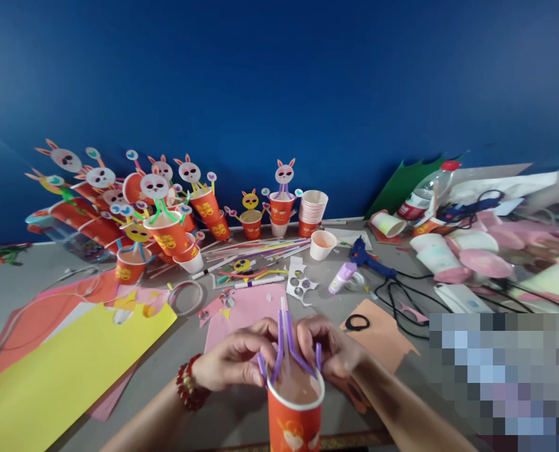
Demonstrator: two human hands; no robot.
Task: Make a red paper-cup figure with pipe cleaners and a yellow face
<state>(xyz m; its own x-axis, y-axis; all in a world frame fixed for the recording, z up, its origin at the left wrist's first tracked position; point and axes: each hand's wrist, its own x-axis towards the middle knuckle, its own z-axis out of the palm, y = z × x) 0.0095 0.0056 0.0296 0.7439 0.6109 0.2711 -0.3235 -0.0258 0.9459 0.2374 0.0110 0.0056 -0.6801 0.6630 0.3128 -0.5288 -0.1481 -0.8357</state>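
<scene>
Pinching purple straws (279, 345) above red cup (293, 428), fingers (255, 339) curled closed

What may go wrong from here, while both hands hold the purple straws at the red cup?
1. The red cup seems close to the front edge of the table; a push from the left hand or right hand may tip it off.
2. The purple straws are bent sharply and may kink or spring loose.
3. The black cord of the glue gun lies loose nearby and may snag.

Left hand (235, 361), right hand (332, 348) bare, forearms bare; red-and-gold bead bracelet (188, 383) on left wrist.
</scene>
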